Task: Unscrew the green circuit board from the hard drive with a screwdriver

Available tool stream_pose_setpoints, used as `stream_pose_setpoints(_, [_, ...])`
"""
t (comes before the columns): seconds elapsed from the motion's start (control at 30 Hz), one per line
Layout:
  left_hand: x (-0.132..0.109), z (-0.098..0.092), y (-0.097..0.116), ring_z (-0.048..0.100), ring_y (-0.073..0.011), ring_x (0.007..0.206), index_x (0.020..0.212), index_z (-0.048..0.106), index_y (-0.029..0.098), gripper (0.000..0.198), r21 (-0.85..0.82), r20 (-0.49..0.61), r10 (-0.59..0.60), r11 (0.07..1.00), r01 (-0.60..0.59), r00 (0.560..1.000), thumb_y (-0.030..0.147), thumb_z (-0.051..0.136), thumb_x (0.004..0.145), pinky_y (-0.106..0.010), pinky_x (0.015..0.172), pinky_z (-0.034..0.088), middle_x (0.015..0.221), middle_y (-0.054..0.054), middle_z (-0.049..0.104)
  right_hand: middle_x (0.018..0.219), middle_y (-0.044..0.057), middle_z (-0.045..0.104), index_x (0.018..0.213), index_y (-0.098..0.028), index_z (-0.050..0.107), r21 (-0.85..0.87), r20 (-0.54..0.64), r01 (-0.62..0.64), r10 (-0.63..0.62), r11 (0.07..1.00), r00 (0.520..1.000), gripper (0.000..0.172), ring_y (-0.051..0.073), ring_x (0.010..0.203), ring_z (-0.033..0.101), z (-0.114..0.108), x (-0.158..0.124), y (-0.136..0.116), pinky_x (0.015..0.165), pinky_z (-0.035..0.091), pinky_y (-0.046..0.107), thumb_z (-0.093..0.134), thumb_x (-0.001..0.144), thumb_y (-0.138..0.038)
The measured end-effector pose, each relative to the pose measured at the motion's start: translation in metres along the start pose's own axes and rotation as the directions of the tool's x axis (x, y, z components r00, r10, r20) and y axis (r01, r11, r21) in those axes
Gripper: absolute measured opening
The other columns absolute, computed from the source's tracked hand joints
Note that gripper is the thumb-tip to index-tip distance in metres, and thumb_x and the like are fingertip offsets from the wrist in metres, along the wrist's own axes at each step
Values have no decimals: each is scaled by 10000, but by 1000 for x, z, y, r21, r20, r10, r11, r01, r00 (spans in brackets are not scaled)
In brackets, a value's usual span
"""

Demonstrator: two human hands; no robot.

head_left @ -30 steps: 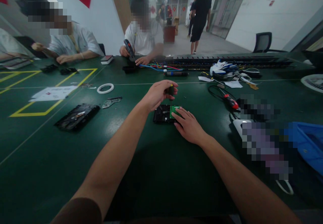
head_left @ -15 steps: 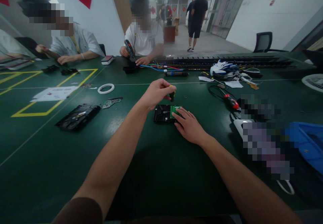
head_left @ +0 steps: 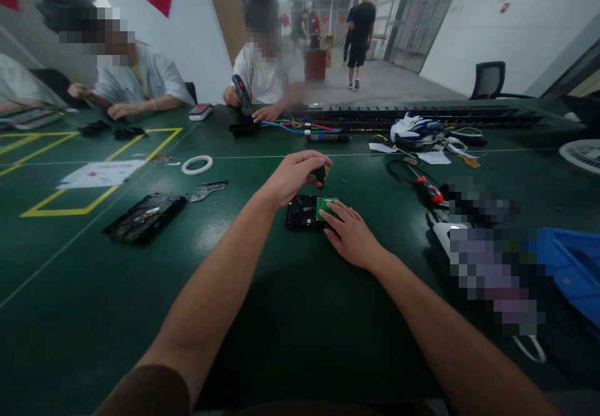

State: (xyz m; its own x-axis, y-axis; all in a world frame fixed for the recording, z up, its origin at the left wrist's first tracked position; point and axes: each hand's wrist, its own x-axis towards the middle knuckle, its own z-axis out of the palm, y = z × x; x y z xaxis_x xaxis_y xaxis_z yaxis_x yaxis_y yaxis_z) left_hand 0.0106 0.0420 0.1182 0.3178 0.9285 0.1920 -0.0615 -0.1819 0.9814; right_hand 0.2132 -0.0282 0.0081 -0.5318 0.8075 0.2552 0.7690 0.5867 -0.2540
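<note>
A black hard drive (head_left: 300,212) with a green circuit board (head_left: 323,205) on its right part lies flat on the dark green table. My left hand (head_left: 296,175) is closed around the short handle of a black and yellow screwdriver (head_left: 320,173), held upright above the drive. Its tip is too small to make out. Resting on the drive's right end is my right hand (head_left: 352,233), its fingers stretched out over the green board and partly covering it.
Left lie a black drive casing (head_left: 144,216), a loose circuit board (head_left: 208,190), a white ring (head_left: 197,165) and paper (head_left: 100,173). A red-black screwdriver (head_left: 429,189), gloves (head_left: 417,130) and a blue bin (head_left: 574,266) are right. A co-worker (head_left: 267,72) works opposite with a power screwdriver (head_left: 241,93).
The fingers of my left hand have shifted on the screwdriver handle, the hand turning slightly. My right hand and the hard drive stay put. People in the background have walked farther away.
</note>
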Motion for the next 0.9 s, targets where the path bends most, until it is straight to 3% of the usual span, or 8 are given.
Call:
stream_pose_setpoints(0.13, [1, -1, 0, 682, -190, 942, 914, 727, 151, 163, -80, 19, -3, 997, 4, 1000, 259, 606, 899, -266, 672, 539, 1012, -114, 729, 1651, 98, 443, 1541, -269, 515, 7, -10, 7, -7, 1000, 1000, 486, 308, 1588, 282, 1, 0, 2, 1247, 302, 631, 472, 1062, -332])
stream_pose_setpoints(0.33, [-1, -3, 0, 693, -183, 932, 979, 698, 160, 160, -54, 92, -30, 998, 35, 995, 296, 672, 899, -287, 729, 577, 1025, -100, 725, 1661, 105, 426, 1540, -252, 517, 3, -1, 3, -3, 1000, 1000, 487, 313, 1591, 273, 1, 0, 2, 1252, 295, 629, 466, 1064, -338])
stream_pose_setpoints(0.53, [-2, -2, 2, 647, -146, 844, 981, 703, 185, 190, 57, 8, -16, 998, 16, 1000, 314, 747, 848, -233, 650, 552, 952, -56, 691, 1655, 95, 436, 1542, -274, 514, 11, 1, 4, -4, 1000, 1000, 488, 310, 1590, 276, 0, 0, 1, 1252, 294, 631, 477, 1061, -345])
stream_pose_setpoints(0.73, [-3, 0, 2, 651, -155, 891, 984, 765, 174, 219, 64, 71, -9, 998, 4, 997, 357, 741, 867, -243, 680, 556, 1019, -79, 716, 1659, 107, 430, 1540, -250, 517, -2, 8, 0, 0, 1000, 1000, 486, 311, 1591, 273, -1, 0, 0, 1253, 296, 622, 466, 1064, -332])
stream_pose_setpoints(0.9, [-3, 5, 2, 661, -153, 853, 893, 692, 141, 175, -20, 81, 3, 1000, -1, 997, 312, 724, 881, -265, 710, 560, 948, -85, 709, 1661, 117, 423, 1534, -233, 524, -7, 15, -6, 6, 1000, 1000, 486, 313, 1586, 286, -2, 1, -1, 1256, 299, 597, 482, 1058, -322])
